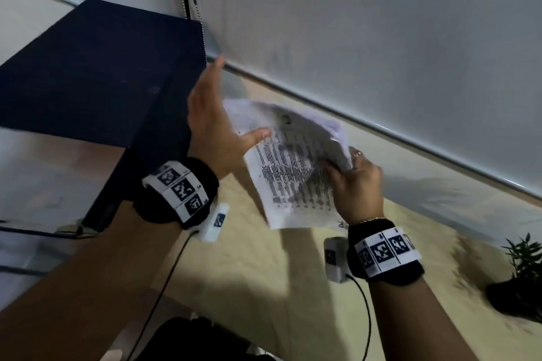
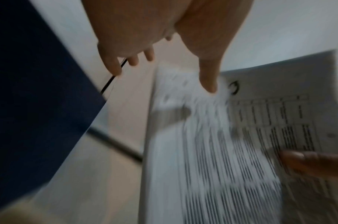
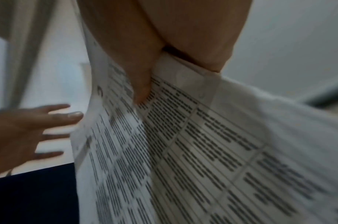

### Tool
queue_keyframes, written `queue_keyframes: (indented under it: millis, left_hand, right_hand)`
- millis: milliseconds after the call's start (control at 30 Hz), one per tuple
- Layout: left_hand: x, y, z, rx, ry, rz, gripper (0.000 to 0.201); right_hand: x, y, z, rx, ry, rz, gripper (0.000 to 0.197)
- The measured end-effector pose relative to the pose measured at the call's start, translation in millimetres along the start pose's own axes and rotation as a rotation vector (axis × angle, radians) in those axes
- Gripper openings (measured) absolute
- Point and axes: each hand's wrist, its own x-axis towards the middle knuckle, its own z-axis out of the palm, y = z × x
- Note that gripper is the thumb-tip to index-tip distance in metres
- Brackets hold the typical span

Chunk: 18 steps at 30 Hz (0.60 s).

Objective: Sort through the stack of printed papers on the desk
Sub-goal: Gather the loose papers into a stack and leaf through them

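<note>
- The printed papers [image 1: 296, 164] are held up off the desk [image 1: 264, 272], in the middle of the scene, bowed and fanned, with tables of text facing the person.
- The right hand [image 1: 356, 184] pinches the sheaf at its right edge, thumb on the printed face and fingers curled behind.
- The left hand [image 1: 209, 123] is spread flat with straight fingers at the sheaf's left edge; it grips nothing, and only the thumb seems to brush the top sheet, though blur makes that contact uncertain.
- A dark blue box [image 1: 96, 73] stands on the left, just beside the left hand; a small plant [image 1: 519, 278] sits at the near right.
- To do this step well, I judge the right hand should keep a firm pinch at one edge while the left thumb peels one sheet at a time, so the loose pages do not slide out or crease.
</note>
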Motion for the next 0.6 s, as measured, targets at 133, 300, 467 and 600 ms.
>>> queue_keyframes:
  millis: [133, 300, 467, 600]
  left_hand:
    - [24, 31, -7, 0.122, -0.316, 0.316, 0.038]
    - [20, -7, -14, 0.000, -0.302, -0.066, 0.021]
    - [-4, -54, -3, -0.309, -0.180, -0.386, 0.024]
    - [-21, -66, 11, -0.416, -0.066, -0.422, 0.022]
  right_hand:
    - [13, -23, 0, -0.240, -0.120, -0.164, 0.021]
    - [4, 19, -21, -0.383, -0.203, 0.259, 0.027]
    - [-18, 64, -16, 0.510, 0.137, 0.667, 0.047]
    - [-23, 47, -2, 0.771, 0.181, 0.691, 0.020]
